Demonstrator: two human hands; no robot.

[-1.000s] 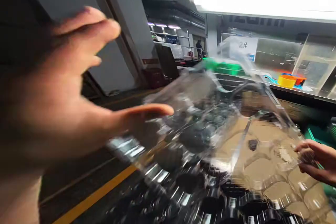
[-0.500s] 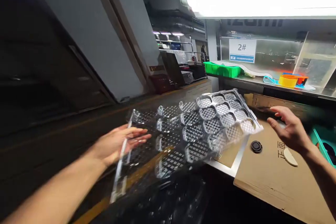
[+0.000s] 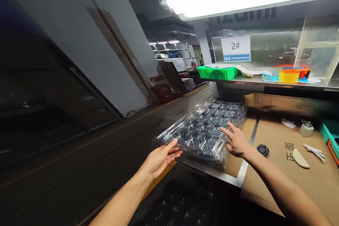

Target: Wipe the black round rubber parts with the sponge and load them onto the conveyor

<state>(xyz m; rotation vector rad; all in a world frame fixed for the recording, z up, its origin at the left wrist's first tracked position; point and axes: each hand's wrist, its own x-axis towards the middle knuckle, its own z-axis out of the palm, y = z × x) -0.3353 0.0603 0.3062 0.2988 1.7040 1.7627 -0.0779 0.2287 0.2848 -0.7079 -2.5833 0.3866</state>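
A stack of clear plastic blister trays [image 3: 197,129] with rows of rounded pockets lies at the left end of the bench. Dark round shapes show through the top layer. My left hand [image 3: 161,157] is at the stack's near left edge, thumb stretched out and fingers apart; whether it touches the plastic I cannot tell. By the right edge of the stack, my right hand [image 3: 235,139] has its fingers spread, close to the plastic and grasping nothing. A black round cap-like part [image 3: 262,150] lies on the cardboard just right of that hand.
Cardboard [image 3: 275,180] covers the bench, bearing a cream half-round pad [image 3: 300,159], white gloves or cloth [image 3: 314,152] and a small pump bottle [image 3: 306,128]. A teal bin [image 3: 328,134] stands at right. The shelf above holds a green tray [image 3: 217,73] and yellow tape [image 3: 288,75].
The empty clear tray that hung tilted near my left hand now lies level on the stack. My left hand has moved right, and my right hand left, to the stack's edges.
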